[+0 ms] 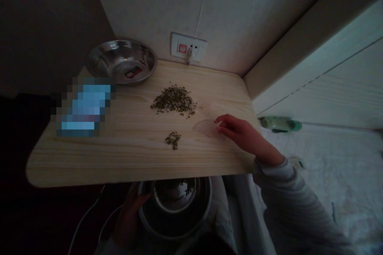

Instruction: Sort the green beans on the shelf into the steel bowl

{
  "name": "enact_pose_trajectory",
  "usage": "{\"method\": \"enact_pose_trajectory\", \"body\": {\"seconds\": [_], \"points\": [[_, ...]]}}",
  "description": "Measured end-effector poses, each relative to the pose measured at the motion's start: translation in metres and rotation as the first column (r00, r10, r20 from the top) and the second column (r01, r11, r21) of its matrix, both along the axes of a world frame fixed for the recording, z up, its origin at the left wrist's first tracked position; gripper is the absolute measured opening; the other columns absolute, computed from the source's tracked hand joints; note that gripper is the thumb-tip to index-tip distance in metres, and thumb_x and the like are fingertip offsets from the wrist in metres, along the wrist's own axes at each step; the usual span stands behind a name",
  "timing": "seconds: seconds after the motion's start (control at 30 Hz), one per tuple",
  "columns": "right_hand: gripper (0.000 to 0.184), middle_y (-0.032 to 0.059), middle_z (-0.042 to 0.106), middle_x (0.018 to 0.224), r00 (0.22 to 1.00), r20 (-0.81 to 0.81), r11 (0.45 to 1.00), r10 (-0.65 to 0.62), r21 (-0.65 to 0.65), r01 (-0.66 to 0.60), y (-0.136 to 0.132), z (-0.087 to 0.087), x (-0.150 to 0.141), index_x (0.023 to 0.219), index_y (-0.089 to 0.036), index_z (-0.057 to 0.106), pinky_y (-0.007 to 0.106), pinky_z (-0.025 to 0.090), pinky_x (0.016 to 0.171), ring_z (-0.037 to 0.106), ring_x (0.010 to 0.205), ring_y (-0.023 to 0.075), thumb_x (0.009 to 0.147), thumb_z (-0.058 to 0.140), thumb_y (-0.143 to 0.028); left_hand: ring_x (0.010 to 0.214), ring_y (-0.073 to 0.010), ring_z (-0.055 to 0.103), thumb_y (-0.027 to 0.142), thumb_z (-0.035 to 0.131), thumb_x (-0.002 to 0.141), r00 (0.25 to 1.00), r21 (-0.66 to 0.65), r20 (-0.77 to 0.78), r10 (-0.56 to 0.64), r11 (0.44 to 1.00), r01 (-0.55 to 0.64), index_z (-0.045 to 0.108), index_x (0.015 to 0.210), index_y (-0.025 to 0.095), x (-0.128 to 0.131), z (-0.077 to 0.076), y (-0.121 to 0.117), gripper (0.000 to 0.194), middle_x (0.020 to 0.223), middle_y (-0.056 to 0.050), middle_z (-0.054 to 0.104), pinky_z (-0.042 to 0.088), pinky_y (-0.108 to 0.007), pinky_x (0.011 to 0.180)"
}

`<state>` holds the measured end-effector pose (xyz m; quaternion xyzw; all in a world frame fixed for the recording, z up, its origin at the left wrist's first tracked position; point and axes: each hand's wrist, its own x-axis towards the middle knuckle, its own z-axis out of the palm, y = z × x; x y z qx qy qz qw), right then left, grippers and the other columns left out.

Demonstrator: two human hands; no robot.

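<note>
My right hand [233, 128] is closed, fingertips pinching the edge of a thin, clear plastic disc [204, 126], perhaps a lid, low over the wooden table [119, 151]. To its left lies a large loose pile of small dark green beans [175, 99]. A smaller pile of beans [172, 139] sits nearer the front edge. Below that edge, at my lap, my left hand [131, 211] grips the left rim of a shiny metal bowl [191, 227]. Some green beans show inside this bowl. Shadow hides part of the left hand.
A second steel bowl [143, 53] with a dark label stands at the table's back left. Near it lies a blurred-out lit screen [89, 105]. A plug sits in the wall socket [189, 47]. A green bottle [281, 124] rests on the white bedding [338, 155] at right.
</note>
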<state>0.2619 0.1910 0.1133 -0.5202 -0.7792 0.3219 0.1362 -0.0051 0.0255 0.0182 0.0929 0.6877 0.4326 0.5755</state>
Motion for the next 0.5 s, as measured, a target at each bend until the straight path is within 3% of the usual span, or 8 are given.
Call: {"method": "enact_pose_trajectory", "body": {"seconds": [0.27,0.37,0.5], "points": [[0.022,0.0054,0.065,0.097,0.984,-0.055,0.985,0.17,-0.025,-0.172,-0.034,-0.002,-0.035,0.101,-0.018,0.058,0.027,0.045,0.073,0.059,0.082,0.0149,0.088,0.043,-0.027,0.103,-0.0305,0.055,0.032,0.068,0.054,0.999,0.041,0.044,0.009,0.999,-0.01,0.068,0.073,0.022,-0.003,-0.012,-0.004,0.021,0.09,-0.005,0.068,0.039,-0.04,0.092],[0.022,0.0048,0.066,0.099,0.98,-0.054,0.981,0.194,-0.008,-0.194,-0.034,-0.006,-0.037,0.101,-0.019,0.059,0.028,0.045,0.079,0.06,0.089,0.0154,0.088,0.043,-0.026,0.102,-0.03,0.056,0.031,0.067,0.056,0.998,0.022,0.068,0.001,1.0,-0.002,0.068,0.076,0.02,-0.003,-0.01,-0.004,0.023,0.09,-0.005,0.068,0.04,-0.039,0.092],[0.022,0.0052,0.066,0.098,0.984,-0.019,0.984,0.177,0.016,-0.177,-0.033,-0.01,-0.043,0.102,-0.019,0.059,0.029,0.046,0.079,0.061,0.088,0.0165,0.088,0.043,-0.026,0.105,-0.0312,0.053,0.03,0.067,0.052,1.0,-0.034,0.01,0.017,0.999,-0.017,0.066,0.065,0.02,-0.003,-0.006,-0.003,0.016,0.087,-0.006,0.068,0.039,-0.038,0.092]]}}
